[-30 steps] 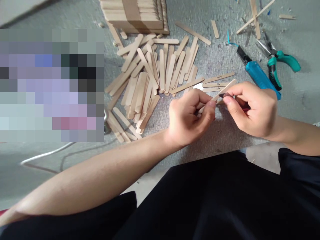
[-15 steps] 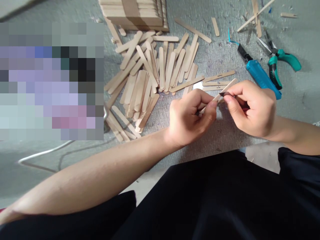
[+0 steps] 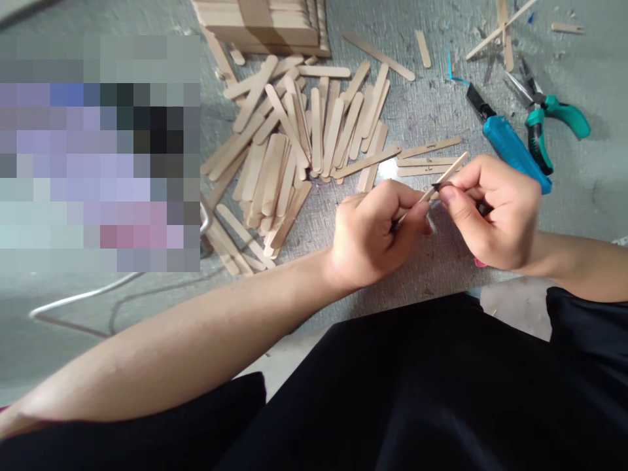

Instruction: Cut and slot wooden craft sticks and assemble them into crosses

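Observation:
My left hand [image 3: 380, 226] is closed round a thin wooden craft stick [image 3: 454, 167], which slants up to the right, its narrow edge facing up. Between the thumb and fingers of my right hand [image 3: 495, 212] is a small dark blade [image 3: 439, 187], its point touching the stick close to my left fingertips. The rest of the blade is hidden in the hand. Just beyond my hands lie several flat sticks with small slots or marks [image 3: 429, 149]. A bit of something red [image 3: 481, 262] shows under my right hand.
Loose craft sticks [image 3: 275, 176] are heaped left of my hands, behind them a banded stack of sticks [image 3: 265, 36]. To the right lie a blue utility knife [image 3: 515, 154] and green-handled pliers [image 3: 537, 104]. A white wire [image 3: 88, 296] runs at the left; a blurred patch hides the upper left.
The stick has tilted a little and its edge is turned more upward. My right hand has shifted slightly, and the red bit shows lower beneath it. Both hands keep their hold.

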Tool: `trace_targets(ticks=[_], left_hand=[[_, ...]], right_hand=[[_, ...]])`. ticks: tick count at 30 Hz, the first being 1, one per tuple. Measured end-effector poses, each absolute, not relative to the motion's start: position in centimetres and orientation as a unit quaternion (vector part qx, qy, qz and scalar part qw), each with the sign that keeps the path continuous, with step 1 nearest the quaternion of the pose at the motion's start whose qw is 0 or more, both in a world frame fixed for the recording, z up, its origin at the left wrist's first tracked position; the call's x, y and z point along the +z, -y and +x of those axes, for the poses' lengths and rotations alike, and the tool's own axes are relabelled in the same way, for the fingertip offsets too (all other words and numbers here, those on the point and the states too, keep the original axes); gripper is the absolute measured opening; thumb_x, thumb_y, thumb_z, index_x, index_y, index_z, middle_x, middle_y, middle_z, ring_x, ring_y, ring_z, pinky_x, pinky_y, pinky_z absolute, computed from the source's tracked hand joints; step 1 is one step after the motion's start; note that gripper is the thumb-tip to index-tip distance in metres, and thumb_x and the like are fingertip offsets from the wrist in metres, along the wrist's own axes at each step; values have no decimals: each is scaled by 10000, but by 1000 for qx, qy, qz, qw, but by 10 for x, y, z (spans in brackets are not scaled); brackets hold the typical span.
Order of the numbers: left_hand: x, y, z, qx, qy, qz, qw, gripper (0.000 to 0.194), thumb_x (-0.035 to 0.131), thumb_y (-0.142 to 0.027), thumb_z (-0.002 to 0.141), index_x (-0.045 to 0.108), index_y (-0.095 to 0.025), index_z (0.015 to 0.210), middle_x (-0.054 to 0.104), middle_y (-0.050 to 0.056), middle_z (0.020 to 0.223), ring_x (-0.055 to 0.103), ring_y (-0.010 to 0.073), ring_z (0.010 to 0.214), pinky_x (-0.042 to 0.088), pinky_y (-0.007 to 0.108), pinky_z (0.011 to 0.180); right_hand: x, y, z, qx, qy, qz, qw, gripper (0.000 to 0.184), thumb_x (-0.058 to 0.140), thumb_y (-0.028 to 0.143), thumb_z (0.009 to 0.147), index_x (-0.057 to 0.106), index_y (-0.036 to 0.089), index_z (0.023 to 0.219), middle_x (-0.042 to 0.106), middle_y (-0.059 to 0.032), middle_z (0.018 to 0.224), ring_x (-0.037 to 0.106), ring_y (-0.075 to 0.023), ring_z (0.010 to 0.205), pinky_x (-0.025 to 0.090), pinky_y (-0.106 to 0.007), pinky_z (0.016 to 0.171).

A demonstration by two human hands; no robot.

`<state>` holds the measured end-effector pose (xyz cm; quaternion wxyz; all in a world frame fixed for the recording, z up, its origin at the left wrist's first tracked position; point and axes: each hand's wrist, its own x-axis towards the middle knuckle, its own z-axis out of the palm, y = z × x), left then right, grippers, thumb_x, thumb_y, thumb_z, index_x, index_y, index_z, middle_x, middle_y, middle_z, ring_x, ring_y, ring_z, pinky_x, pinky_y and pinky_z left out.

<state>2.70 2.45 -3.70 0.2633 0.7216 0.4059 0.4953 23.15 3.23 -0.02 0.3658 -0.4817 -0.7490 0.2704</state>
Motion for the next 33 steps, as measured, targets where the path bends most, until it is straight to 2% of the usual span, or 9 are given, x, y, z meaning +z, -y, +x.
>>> trace_targets(ticks=[6,11,14,19,23,29,33], left_hand=[[-40,-23,26,471,-435,729,239,134,702,-232,1053,674,-247,923,765,-59,661,665,98,503,493,242,486],[-41,-26,28,494,-410,735,218,139,715,-181,1025,651,-225,910,769,-62,664,668,84,503,461,221,475],[-43,-28,28,488,-409,741,213,143,697,-206,1039,659,-213,902,770,-42,665,684,97,513,457,230,479],[-45,-26,29,471,-442,733,214,155,697,-242,1032,690,-215,880,752,-29,641,655,100,506,423,237,481],[-44,-25,31,461,-458,725,228,181,684,-258,1039,695,-216,864,749,-21,648,641,97,505,423,241,493],[-42,-25,32,482,-458,713,223,188,684,-244,1057,707,-202,876,730,-27,635,584,80,482,416,233,489],[-41,-27,31,515,-412,698,280,136,672,-223,1084,760,-193,985,769,-23,669,651,82,513,456,210,485]], right_hand=[[-1,-34,231,325,728,-488,355,343,615,471,1132,572,276,854,439,42,604,360,-140,531,380,-341,492],[1,-40,231,366,720,-476,348,338,653,446,1117,554,270,845,479,51,617,348,-111,503,336,-311,465],[2,-42,229,406,703,-467,349,354,682,458,1107,542,268,843,515,59,613,361,-98,485,332,-297,461],[1,-46,226,472,657,-457,370,415,802,516,1027,560,262,804,482,95,538,332,-78,427,275,-271,400],[-1,-50,227,516,628,-463,353,418,850,512,984,576,261,792,501,98,525,383,-81,404,233,-268,381],[-7,-52,229,504,635,-451,373,447,814,581,1013,564,266,816,478,87,545,382,-92,421,261,-277,401],[-12,-52,230,459,657,-449,395,433,706,604,1076,540,274,849,469,78,584,382,-98,454,278,-285,425]])
